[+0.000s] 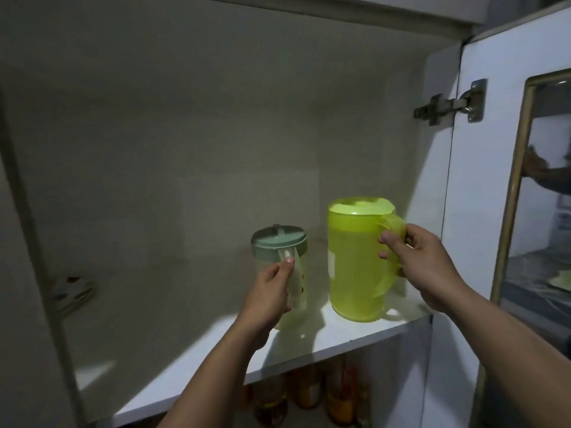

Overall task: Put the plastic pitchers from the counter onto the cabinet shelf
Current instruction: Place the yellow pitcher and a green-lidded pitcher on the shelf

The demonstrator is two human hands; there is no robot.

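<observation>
A tall yellow-green pitcher [355, 264] with a matching lid stands upright on the white cabinet shelf [340, 338], near its right front corner. My right hand [423, 264] grips its handle from the right. Left of it stands a smaller clear pitcher with a pale green lid [278, 240], also on the shelf. My left hand [272, 295] is closed around that pitcher's handle and hides most of its body. The two pitchers stand a little apart.
The cabinet's right door [494, 180] hangs open, with a metal hinge [448, 103] and a glass pane. A small stack of flat items [72, 290] lies at the shelf's far left. Jars and bottles [309, 393] fill the shelf below.
</observation>
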